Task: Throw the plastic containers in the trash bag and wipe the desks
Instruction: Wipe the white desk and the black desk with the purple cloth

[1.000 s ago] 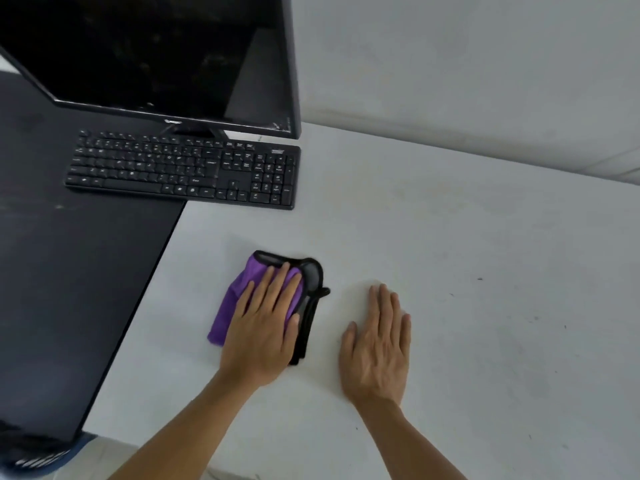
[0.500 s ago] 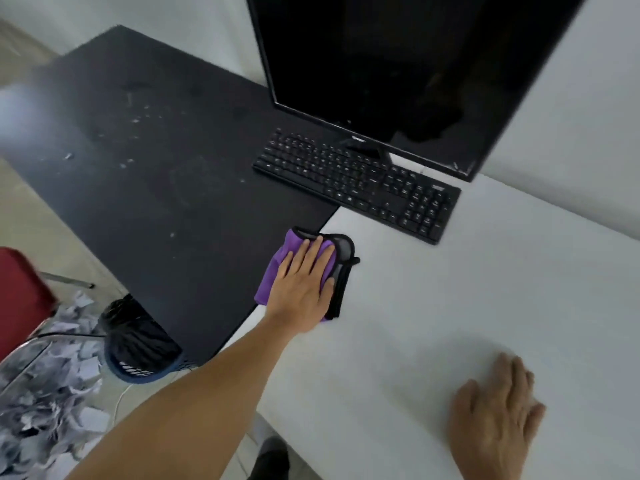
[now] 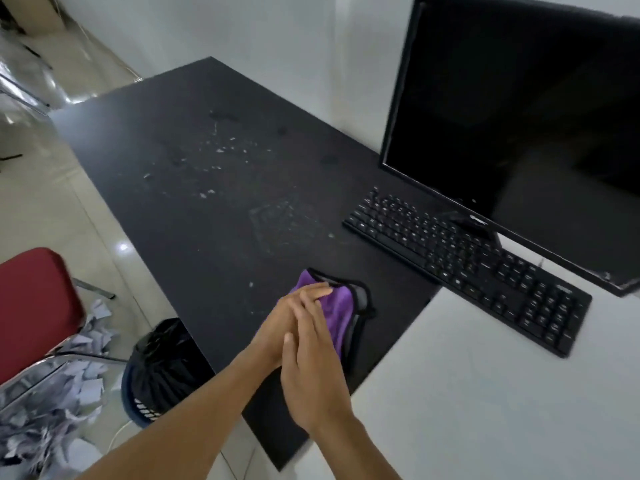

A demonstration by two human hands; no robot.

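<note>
Pressing the cloth (image 3: 337, 313) flat on the black counter (image 3: 207, 209), both sets of fingers on top.

- left fingers (image 3: 318, 291): straight, held together, lying on the cloth's left part, nothing gripped
- right fingers (image 3: 311, 327): also straight, stacked across the back of the left ones. Can't tell if their tips reach the fabric.
- cloth shows past the fingertips on the far side and to the right; the rest is hidden under my hands
- cloth sits near the black counter's front right corner, close to the seam with the white counter (image 3: 485, 393), near the keyboard (image 3: 467, 268) but not touching it

Cloth look: purple, soft, black trim along the far and right edges, bunched into a folded pad.

Pale crumbs (image 3: 221, 147) are scattered farther out on the black counter. The bin with the black trash bag (image 3: 162, 365) is on the floor just left of the counter's front edge.
</note>
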